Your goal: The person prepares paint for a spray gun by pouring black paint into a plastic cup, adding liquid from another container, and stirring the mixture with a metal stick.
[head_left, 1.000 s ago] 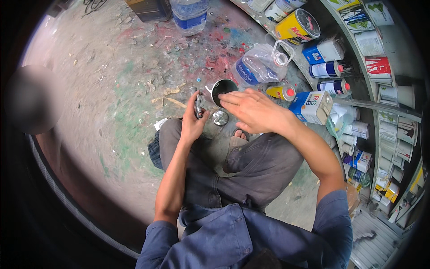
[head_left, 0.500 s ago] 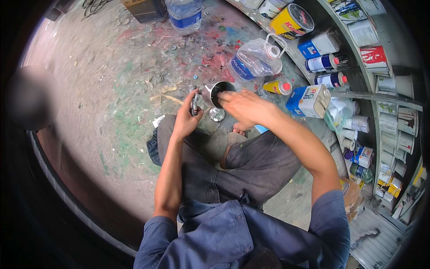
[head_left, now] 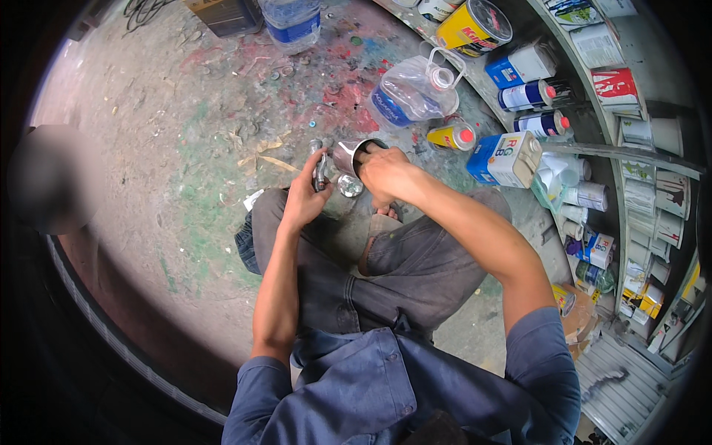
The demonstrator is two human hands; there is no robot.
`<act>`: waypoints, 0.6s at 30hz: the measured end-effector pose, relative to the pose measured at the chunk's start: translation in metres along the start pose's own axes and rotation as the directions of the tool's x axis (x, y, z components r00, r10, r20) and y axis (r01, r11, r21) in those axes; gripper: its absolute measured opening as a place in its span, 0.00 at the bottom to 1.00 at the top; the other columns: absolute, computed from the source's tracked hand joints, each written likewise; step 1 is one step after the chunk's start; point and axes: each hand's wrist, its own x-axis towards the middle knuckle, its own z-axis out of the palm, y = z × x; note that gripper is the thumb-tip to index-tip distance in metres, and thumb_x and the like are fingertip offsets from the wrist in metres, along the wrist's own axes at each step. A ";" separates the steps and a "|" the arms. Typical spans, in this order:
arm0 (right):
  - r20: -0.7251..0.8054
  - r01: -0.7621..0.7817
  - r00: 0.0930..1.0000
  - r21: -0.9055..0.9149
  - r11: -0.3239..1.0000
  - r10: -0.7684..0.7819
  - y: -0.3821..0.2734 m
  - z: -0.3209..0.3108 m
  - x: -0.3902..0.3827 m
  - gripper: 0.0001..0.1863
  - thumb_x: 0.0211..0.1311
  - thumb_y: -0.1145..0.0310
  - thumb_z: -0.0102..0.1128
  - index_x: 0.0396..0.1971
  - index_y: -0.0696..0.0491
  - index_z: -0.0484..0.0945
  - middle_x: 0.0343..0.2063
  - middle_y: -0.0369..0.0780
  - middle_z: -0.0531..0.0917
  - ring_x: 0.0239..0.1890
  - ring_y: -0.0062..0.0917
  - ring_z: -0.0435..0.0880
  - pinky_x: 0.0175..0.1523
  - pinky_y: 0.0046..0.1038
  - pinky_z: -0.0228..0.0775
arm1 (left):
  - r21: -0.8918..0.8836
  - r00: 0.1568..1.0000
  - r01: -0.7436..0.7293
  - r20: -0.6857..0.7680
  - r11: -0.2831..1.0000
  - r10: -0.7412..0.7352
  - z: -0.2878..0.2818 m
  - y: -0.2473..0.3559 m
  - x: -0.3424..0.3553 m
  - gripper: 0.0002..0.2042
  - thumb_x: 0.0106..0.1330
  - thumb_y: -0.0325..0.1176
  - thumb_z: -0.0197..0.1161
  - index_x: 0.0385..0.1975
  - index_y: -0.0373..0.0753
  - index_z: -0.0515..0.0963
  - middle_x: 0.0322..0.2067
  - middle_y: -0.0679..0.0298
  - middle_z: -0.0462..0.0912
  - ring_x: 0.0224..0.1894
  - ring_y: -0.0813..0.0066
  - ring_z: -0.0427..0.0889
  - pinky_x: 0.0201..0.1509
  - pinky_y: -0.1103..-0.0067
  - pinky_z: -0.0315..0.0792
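Observation:
My left hand (head_left: 308, 185) is closed round a shiny metal tool (head_left: 321, 175), upright and partly hidden by the fingers. Just right of it is a silver metal cup (head_left: 347, 160) with a dark inside. My right hand (head_left: 382, 172) reaches into that cup, its fingertips out of sight, so I cannot tell if they hold anything. A small round silver lid (head_left: 350, 185) lies below the cup, near my crossed legs and a bare foot in a sandal.
Paint-stained concrete floor (head_left: 208, 148) surrounds me. Plastic water jugs (head_left: 406, 95), a yellow can (head_left: 445, 137) and a blue-white rectangular tin (head_left: 493, 159) stand ahead and right. Shelves (head_left: 601, 141) of cans curve along the right side. A dark container (head_left: 222, 15) stands at the top.
My right hand's fingers have gone deeper into the cup, and its wrist is more bent. My left hand keeps hold of the metal tool. The whole view has shifted slightly.

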 end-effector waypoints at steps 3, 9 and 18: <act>0.032 -0.024 0.999 -0.010 1.000 0.024 0.001 -0.005 0.001 0.24 0.41 0.60 0.70 0.43 0.52 0.85 0.61 0.36 0.74 0.63 0.32 0.70 0.56 0.37 0.75 | -0.009 1.000 0.011 -0.002 1.000 -0.011 0.000 -0.005 0.002 0.37 0.54 0.16 0.62 0.66 0.50 0.66 0.30 0.59 0.79 0.33 0.74 0.78 0.43 0.77 0.73; -0.340 0.192 0.933 0.188 0.963 -0.120 0.008 -0.024 -0.040 0.33 0.41 0.65 0.74 0.52 0.57 0.78 0.60 0.42 0.73 0.62 0.38 0.70 0.62 0.40 0.67 | -0.115 1.000 0.012 -0.010 0.993 -0.013 -0.003 -0.012 0.003 0.35 0.56 0.17 0.62 0.67 0.45 0.65 0.34 0.65 0.78 0.34 0.80 0.75 0.44 0.80 0.72; -0.862 0.408 0.504 0.290 0.866 0.051 0.022 -0.053 -0.068 0.15 0.43 0.73 0.69 0.34 0.58 0.78 0.35 0.44 0.81 0.44 0.41 0.79 0.54 0.38 0.71 | -0.271 0.994 0.068 -0.068 0.960 -0.089 -0.017 -0.005 -0.002 0.44 0.54 0.21 0.63 0.73 0.44 0.50 0.29 0.69 0.71 0.30 0.81 0.69 0.38 0.82 0.66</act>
